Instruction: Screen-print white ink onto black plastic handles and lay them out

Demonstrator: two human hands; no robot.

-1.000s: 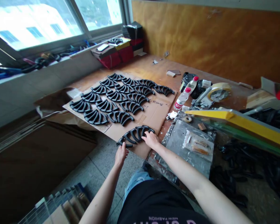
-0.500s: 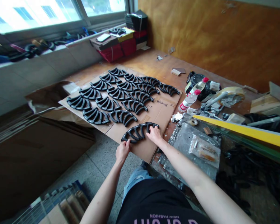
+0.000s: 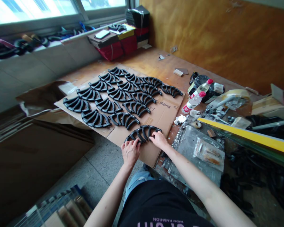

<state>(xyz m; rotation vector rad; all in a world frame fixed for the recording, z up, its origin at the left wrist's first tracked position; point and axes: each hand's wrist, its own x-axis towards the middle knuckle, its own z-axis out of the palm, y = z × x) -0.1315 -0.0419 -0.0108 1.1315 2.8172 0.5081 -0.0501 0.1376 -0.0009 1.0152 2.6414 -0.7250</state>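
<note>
The black curved ribbed plastic piece lay near the front edge of a cardboard sheet, below rows of matching pieces, with the left hand and right hand resting on it, fingers spread, unclenched.

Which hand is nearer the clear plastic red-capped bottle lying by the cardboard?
The right hand is nearer: it rests on the black curved ribbed plastic piece, left of the clear red-capped plastic bottle. The left hand is farther, on that piece's left end.
</note>
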